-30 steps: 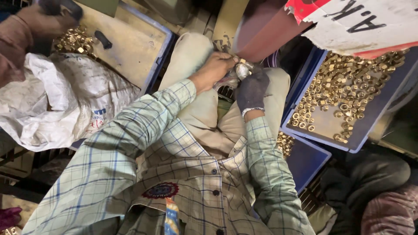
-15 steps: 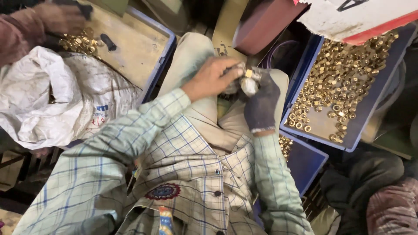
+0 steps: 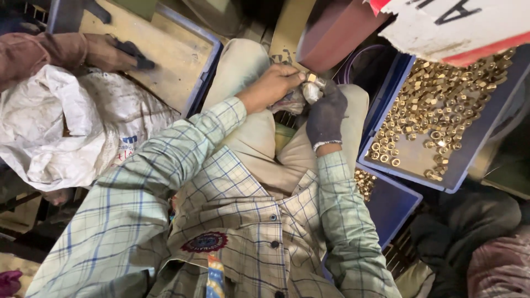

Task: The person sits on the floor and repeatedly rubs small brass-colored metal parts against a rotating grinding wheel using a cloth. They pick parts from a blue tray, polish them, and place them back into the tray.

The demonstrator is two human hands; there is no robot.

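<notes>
Pinching a small brass nut between the fingertips of both hands, right over my knees. My left hand is bare, fingers curling in narrow, tips pressing on the nut and on a crumpled grey rag bunched under it. My right hand is wearing a dark glove, fingers closing up tight around a pale metal piece sitting just below the nut; can't tell what that piece is. One nut in hand, as far as I'm seeing.

Just to my right, one blue tray is holding a heap of brass nuts, too many to count. A second blue tray is lying lower, with a few more nuts at its near corner. To my left, a third blue tray is showing a bare wooden bottom, and another person's hand is resting on it. One white sack is slumping beside my left sleeve.
</notes>
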